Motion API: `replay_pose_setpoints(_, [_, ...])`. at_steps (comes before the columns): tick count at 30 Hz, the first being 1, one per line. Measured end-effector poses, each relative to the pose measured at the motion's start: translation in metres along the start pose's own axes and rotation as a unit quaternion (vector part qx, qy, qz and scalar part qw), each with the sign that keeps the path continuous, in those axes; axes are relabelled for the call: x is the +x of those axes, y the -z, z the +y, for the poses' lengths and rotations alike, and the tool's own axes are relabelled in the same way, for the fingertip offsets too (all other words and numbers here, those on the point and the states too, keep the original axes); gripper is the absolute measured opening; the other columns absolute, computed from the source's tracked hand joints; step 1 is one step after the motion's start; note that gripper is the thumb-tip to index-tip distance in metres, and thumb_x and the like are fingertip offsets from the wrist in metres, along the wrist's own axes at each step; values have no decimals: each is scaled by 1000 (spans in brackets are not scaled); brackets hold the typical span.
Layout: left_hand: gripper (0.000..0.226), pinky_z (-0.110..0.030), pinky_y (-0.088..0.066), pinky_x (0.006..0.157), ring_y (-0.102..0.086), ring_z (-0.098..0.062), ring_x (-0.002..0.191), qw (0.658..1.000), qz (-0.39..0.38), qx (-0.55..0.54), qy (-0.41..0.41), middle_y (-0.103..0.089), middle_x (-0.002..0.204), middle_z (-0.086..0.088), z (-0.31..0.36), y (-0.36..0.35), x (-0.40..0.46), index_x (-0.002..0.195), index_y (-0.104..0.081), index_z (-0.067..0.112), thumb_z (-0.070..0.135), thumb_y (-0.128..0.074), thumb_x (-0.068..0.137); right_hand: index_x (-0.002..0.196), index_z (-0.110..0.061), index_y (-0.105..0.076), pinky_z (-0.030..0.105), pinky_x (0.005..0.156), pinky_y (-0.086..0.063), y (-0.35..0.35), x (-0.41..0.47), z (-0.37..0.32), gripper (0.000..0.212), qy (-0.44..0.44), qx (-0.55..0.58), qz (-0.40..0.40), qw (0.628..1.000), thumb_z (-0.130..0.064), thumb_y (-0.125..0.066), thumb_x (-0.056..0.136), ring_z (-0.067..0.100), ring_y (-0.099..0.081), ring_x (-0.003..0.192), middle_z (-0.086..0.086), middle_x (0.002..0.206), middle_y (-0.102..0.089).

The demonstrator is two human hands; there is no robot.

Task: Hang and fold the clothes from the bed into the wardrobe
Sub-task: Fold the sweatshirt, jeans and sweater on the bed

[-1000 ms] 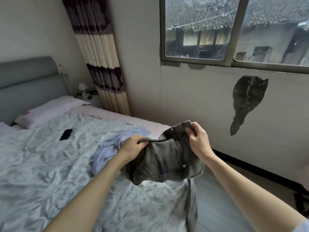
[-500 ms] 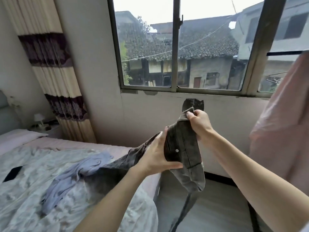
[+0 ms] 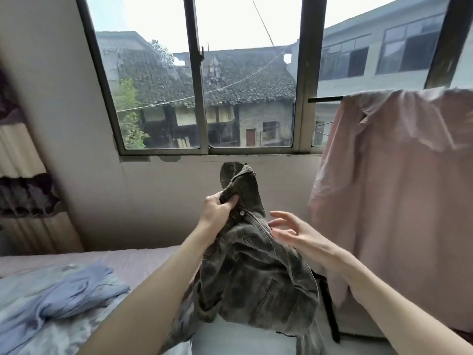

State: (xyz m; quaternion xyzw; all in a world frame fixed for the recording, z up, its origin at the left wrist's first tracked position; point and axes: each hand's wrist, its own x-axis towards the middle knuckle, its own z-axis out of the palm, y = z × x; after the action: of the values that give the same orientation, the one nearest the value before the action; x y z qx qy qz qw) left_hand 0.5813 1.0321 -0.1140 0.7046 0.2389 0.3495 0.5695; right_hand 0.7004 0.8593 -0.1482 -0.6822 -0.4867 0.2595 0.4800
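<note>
At the far left edge hangs a striped curtain (image 3: 23, 190), cream bands alternating with dark patterned ones. Below it lies the bed (image 3: 143, 260), its pink sheet showing along the wall side and a pale patterned cover over the near part. A light blue garment (image 3: 66, 295) lies crumpled on that cover, well apart from both hands.

The left hand (image 3: 217, 211) is raised in front of the wall under the window (image 3: 204, 78). Its fingers are curled round the waistband of a pair of dark grey jeans (image 3: 256, 278), bunching the cloth near the metal button. The jeans hang from that grip in the air, just past the bed's edge; the seat and a back pocket face the camera, and the legs drop out of sight below.

The right hand (image 3: 294, 234) is just beside the jeans, fingers spread and relaxed, holding nothing; the fingertips are at or very near the cloth, and contact cannot be told.

To the right, a pink shirt (image 3: 399, 201) hangs from a dark rail (image 3: 325, 99) in front of the window, its lower part reaching down behind the right forearm.
</note>
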Motion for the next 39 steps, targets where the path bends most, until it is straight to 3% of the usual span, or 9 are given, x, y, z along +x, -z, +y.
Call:
replay_pose_setpoints(3, [12,-33,-52,75,-62,-21,70,995,-2,-87,50,-67,77,-6,2,-14,6,81,-65,15,11,-60,91,132,-26,-38,23,101,-40,0,-15,43,79,-47,-88,20,995,-38,-74,63,6,-49,115,-10,127,-46])
replay_pose_setpoints(9, [8,-38,-54,78,-64,-26,69,985,-15,-159,70,-70,74,-9,13,-13,18,85,-66,12,15,-61,90,88,-22,-60,36,84,-47,7,-12,110,7,-128,-79,199,968,-16,-62,86,19,-59,93,0,95,-67])
replay_pose_setpoints(15, [10,-31,-56,69,-67,-18,63,985,-85,-102,114,-72,74,-5,0,26,28,91,-65,8,11,-55,92,84,-20,-62,33,77,-44,31,25,39,18,-27,-67,411,909,-3,-56,85,21,-59,87,0,86,-65])
replay_pose_setpoints(21, [31,-35,-50,75,-62,-26,84,974,-162,-72,143,-66,100,-15,-22,39,23,117,-55,2,3,-58,86,88,-9,-67,28,69,-49,26,46,-47,6,127,-168,326,921,-8,-67,82,17,-60,74,0,77,-64])
replay_pose_setpoints(26, [46,-49,-43,98,-56,-33,113,949,-240,-150,138,-52,129,-6,-21,26,9,129,-41,38,44,-59,87,75,-7,-66,22,58,-39,15,39,-37,3,62,-169,293,939,-7,-68,76,15,-54,67,2,67,-61])
replay_pose_setpoints(28, [67,-52,-41,101,-50,-29,124,934,-316,-111,122,-44,137,2,-20,26,3,125,-49,45,75,-61,66,74,-9,-65,24,58,-39,12,37,-31,5,32,-183,294,937,-11,-69,76,15,-54,66,2,67,-60])
replay_pose_setpoints(31, [68,-44,-40,102,-47,-13,124,904,-422,26,68,-51,131,10,-17,19,-16,113,-60,37,78,-62,59,73,-11,-63,27,59,-39,10,37,-29,8,-13,-199,310,930,-17,-67,77,17,-54,69,1,68,-59])
replay_pose_setpoints(35, [24,-23,-43,74,-54,-12,81,913,-297,270,-72,-58,83,6,-24,-7,-33,87,-58,19,36,-71,77,85,-9,-67,25,66,-39,12,37,-26,12,-49,-225,317,920,-18,-66,78,19,-57,80,3,78,-61])
replay_pose_setpoints(39, [20,-21,-40,55,-50,-17,63,971,-121,190,-81,-56,65,0,-29,-9,-21,73,-51,15,2,-59,86,86,-10,-67,30,71,-44,25,16,-11,12,-68,-230,300,923,-21,-69,80,20,-59,82,5,82,-66])
